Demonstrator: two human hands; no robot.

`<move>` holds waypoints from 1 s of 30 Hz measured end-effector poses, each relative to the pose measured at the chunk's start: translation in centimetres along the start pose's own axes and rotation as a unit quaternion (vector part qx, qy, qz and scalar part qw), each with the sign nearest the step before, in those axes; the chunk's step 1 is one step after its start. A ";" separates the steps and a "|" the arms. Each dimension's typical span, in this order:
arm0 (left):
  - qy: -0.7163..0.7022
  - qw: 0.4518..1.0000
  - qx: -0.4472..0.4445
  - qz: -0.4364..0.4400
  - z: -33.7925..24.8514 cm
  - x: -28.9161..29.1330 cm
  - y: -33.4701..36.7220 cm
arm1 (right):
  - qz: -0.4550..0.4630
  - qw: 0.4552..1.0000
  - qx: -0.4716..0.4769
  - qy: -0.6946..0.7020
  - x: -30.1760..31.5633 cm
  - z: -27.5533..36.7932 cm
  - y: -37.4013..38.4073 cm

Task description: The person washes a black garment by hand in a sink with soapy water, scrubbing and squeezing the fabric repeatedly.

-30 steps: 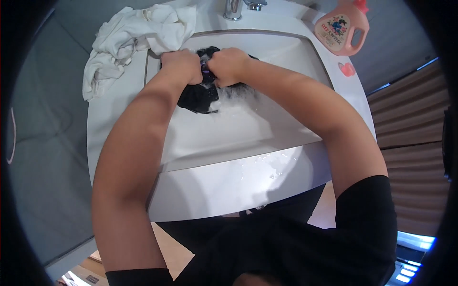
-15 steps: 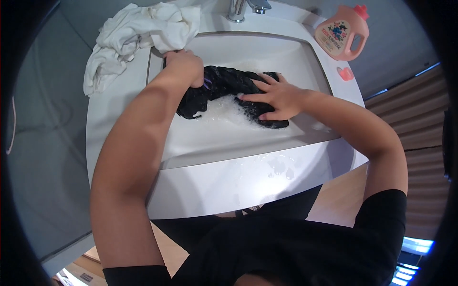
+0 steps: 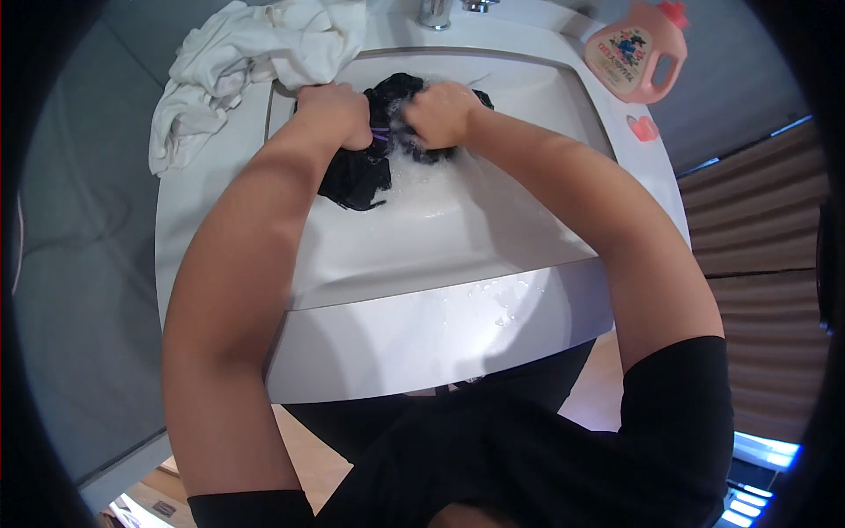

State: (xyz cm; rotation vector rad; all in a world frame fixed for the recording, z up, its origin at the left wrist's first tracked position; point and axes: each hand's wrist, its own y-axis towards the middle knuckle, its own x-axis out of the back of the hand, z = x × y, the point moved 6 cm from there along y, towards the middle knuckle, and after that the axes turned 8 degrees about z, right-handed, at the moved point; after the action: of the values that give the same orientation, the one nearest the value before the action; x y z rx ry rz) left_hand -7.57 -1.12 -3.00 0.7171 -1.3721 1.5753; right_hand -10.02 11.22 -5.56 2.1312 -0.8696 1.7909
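Observation:
A wet black garment (image 3: 354, 181) lies bunched in the white sink basin (image 3: 528, 207), with a purple strip showing near its middle. At its left end, my left hand (image 3: 334, 114) is closed around a fold of the cloth, its fingertips partly hidden. My right hand (image 3: 442, 114) is curled into a fist on the garment's right part, gripping the fabric, with foam about the knuckles. Suds (image 3: 407, 180) spread over the basin floor just below the cloth.
White cloth (image 3: 255, 53) is heaped on the counter at the back left. A chrome faucet (image 3: 435, 12) stands behind the basin. To the right are a pink detergent jug (image 3: 635, 55) and a small pink cap (image 3: 642, 128). Water drops wet the front ledge (image 3: 493, 308).
My right hand has gone from spread fingers to a fist and moved left and away from me. The garment's right part is now bunched toward my left hand, which stays in nearly the same place.

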 end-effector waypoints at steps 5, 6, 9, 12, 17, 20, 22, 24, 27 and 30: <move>-0.006 1.000 0.006 -0.002 0.5 -0.3 0.3 | 0.036 0.995 -0.023 0.095 3.1 -1.0 -3.1; -0.008 1.000 0.002 -0.005 0.3 0.0 0.1 | 0.039 0.995 -0.026 0.090 3.1 -1.3 -4.6; -0.002 1.000 0.009 0.016 0.6 0.1 -0.1 | 0.057 0.990 0.066 0.107 2.4 0.2 -8.7; 0.005 1.000 0.004 0.023 0.2 0.1 0.1 | 0.079 0.986 0.135 0.052 -0.2 0.5 -11.9; 0.012 1.000 0.008 0.003 0.0 0.3 -0.3 | 0.021 0.988 0.127 0.088 -1.9 0.8 -13.2; 0.015 1.000 0.003 0.008 -0.4 0.2 -0.2 | -0.019 0.993 0.086 0.084 -3.1 1.4 -10.6; 0.002 1.000 0.007 -0.007 -0.1 0.2 -0.5 | -0.076 0.994 0.033 0.076 -3.3 2.0 -7.7; -0.005 1.000 0.008 0.001 0.1 0.1 -0.6 | -0.042 0.996 -0.030 0.070 -3.8 1.6 -4.9; -0.008 1.000 0.003 0.002 0.0 0.1 -0.3 | -0.098 0.993 -0.044 0.044 -3.7 0.2 -2.8; -0.008 1.000 0.004 -0.008 -0.1 0.1 -0.2 | -0.081 0.996 -0.025 -0.025 -3.0 -0.8 -1.5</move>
State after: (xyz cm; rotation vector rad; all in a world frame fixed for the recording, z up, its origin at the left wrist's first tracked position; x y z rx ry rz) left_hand -7.45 -0.97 -2.91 0.7441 -1.3690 1.5669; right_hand -10.03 13.70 -7.91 2.1556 -0.7227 1.6260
